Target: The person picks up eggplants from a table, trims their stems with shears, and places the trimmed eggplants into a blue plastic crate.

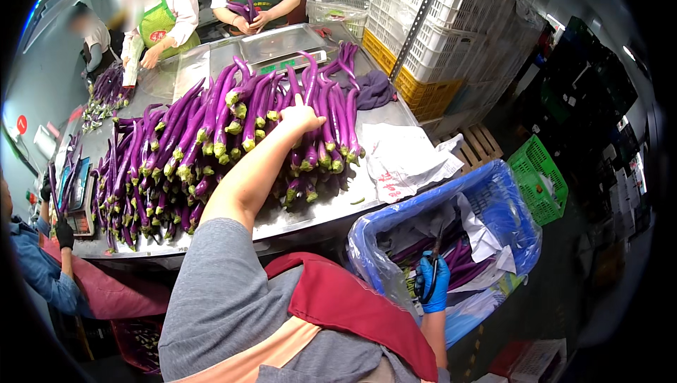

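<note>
A large heap of long purple eggplants (211, 113) with green caps lies on a metal table (391, 113). My bare left hand (301, 117) reaches across and rests on the eggplants at the right of the heap. Its index finger points away from me; the other fingers are partly hidden, so whether it grips one is unclear. In a blue glove, my right hand (435, 281) holds black-handled scissors (438, 243), blades pointing away. It is over a blue crate (365, 229) lined with clear plastic, where more eggplants (465, 261) lie among white paper.
White paper (407, 158) lies at the table's right edge, beside a dark cloth (374, 89). A weighing scale (285, 47) stands behind the heap. Stacked crates (444, 23) rise at the far right, and a green basket (539, 182) is on the floor. Several people work around the table.
</note>
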The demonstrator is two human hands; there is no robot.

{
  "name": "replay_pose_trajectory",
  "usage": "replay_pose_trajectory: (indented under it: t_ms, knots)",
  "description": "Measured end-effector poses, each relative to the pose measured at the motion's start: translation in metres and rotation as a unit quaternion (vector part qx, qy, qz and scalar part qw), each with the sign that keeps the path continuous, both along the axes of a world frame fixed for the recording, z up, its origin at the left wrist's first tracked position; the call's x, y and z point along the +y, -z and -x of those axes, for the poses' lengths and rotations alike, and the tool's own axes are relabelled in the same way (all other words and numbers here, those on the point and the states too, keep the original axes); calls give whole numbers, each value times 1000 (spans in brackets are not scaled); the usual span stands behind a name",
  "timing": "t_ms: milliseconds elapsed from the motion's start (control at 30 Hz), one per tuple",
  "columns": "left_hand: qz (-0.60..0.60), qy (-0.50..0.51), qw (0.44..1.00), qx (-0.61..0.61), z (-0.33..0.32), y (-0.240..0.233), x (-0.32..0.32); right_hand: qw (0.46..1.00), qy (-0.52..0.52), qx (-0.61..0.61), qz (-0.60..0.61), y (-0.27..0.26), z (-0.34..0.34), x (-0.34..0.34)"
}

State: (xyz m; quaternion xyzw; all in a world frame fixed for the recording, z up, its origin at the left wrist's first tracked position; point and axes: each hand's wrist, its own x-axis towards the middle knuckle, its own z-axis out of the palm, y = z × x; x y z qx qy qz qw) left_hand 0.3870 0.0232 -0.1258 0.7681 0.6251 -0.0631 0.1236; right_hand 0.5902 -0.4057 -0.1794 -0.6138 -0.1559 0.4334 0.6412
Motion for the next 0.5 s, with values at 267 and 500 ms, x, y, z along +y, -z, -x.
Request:
replay_pose_trajectory:
  t_ms: [267, 500]
  knots:
    - [-171, 54, 983, -40, -19, -29, -12, 994, 96, -52, -5, -6, -9, -46]
    - [35, 328, 828, -453, -121, -47, -90, 970, 233, 16, -64, -4, -18, -92]
